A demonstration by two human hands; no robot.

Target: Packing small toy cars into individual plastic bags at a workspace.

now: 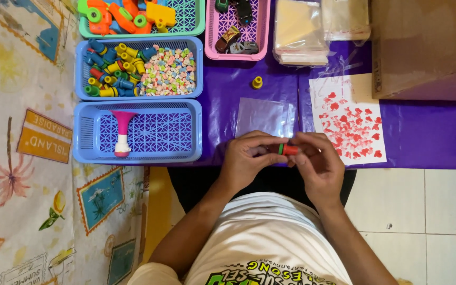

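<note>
Both hands met at the near edge of the purple table [428,137], just in front of the person's chest. Left hand [246,158] and right hand [317,163] together held a small red piece with a green band [286,149]; the fingers of each hand were closed on its ends, left thumb and forefinger pinching one end, right fingertips wrapped over the other. The piece lay level between the two hands, above the table edge.

Just beyond the hands a clear bag [265,116] lay flat on the table. A yellow piece [257,82] stood alone further back, toward the middle. To the right of the hands lay a white sheet with red heart marks [347,121], its near corner beside the right hand. A cardboard box [423,47] sat at the far right corner, partly on the sheet.

At the left edge stood three blue and green baskets in a row: the nearest blue basket [138,155] held a pink-and-white horn [123,132]; the middle basket [138,94] held coloured pieces and small pastel beads; the far green basket [199,24] held orange and yellow toys. A pink basket [262,31] with toy cars stood at the far edge, next to a stack of clear bags [299,31].
</note>
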